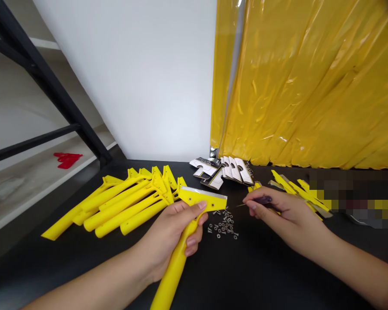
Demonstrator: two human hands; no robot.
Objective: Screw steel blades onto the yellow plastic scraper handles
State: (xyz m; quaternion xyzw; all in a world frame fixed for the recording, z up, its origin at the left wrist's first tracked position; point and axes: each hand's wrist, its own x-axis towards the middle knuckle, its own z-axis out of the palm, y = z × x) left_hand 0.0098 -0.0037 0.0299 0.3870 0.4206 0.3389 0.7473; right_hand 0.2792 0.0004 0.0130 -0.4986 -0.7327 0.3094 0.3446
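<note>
My left hand (pixel 181 228) is closed round the neck of a yellow scraper (pixel 171 275), its handle pointing down toward me. A metal blade (pixel 210 193) shows along the scraper's head, with two small holes or screws in the yellow plate below it. My right hand (pixel 278 211) pinches a small screwdriver (pixel 260 200) with a dark handle, its thin shaft pointing left toward the scraper head but apart from it. Between and below the hands, small screws and nuts (pixel 226 224) lie scattered on the black table (pixel 245 275).
Several yellow scraper handles (pixel 126 202) lie in a pile at left. Folded cards (pixel 234 170) sit at the back. Yellow strips (pixel 300 191) lie at right, beside a blurred-out patch (pixel 352 193). A yellow plastic curtain (pixel 310 86) and a white panel (pixel 142 77) stand behind.
</note>
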